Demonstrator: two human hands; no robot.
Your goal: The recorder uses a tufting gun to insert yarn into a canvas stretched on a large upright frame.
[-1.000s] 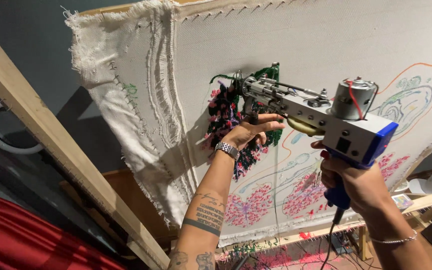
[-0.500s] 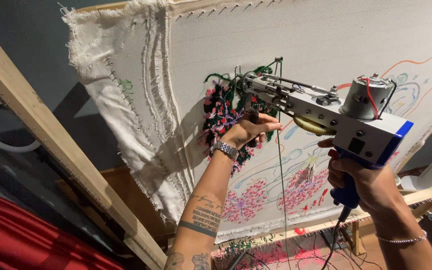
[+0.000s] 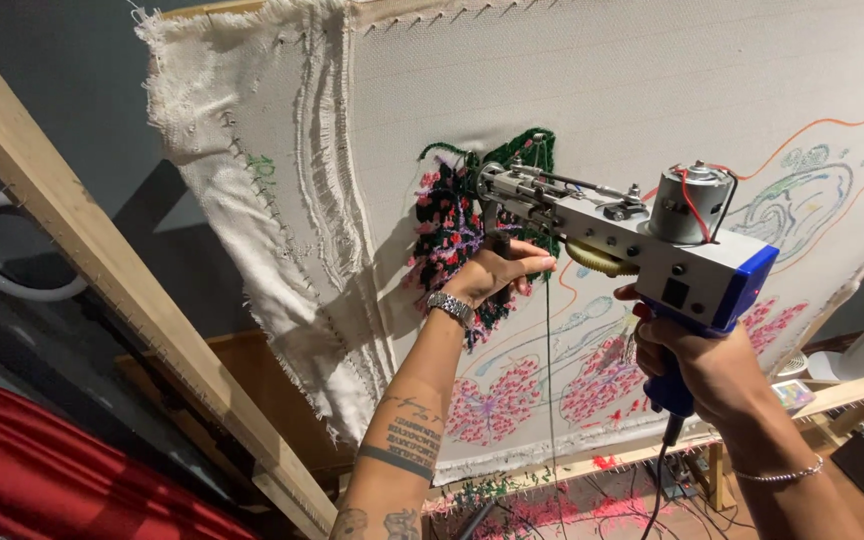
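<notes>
- Tufting gun (image 3: 652, 245): a grey metal body with a blue rear housing and blue handle, lying across the centre of the view, its nose toward 10 o'clock and its handle toward 5 o'clock. A cylindrical motor (image 3: 690, 203) with red wires sits on top; a yellow gear shows on its underside.
- Right hand (image 3: 700, 362): at 4 o'clock from centre, fingers curled together tightly around the blue handle, gripping it. A thin bracelet circles the wrist. A black cord hangs from the handle base toward 6 o'clock.
- Left hand (image 3: 492, 275): just below the gun's front end, fingers bent and pressed together around the dark front grip beneath the nose. A metal watch (image 3: 449, 307) sits on the wrist; the forearm, bearing tattoos, runs toward 6 o'clock.
- Backing cloth (image 3: 602, 90): pale woven fabric stretched over the upper half of the view, marked with coloured outline drawings. The gun's nose meets it at a tufted patch (image 3: 447, 235) of black, pink and green yarn.
- Pink tufted motifs (image 3: 497, 405): lower on the cloth, at 6 o'clock from the left hand.
- Green yarn strand (image 3: 550, 380): hangs straight down from the gun's front.
- Wooden frame beam (image 3: 102, 270): runs diagonally at 9 o'clock, with loose frayed cloth edge beside it.
</notes>
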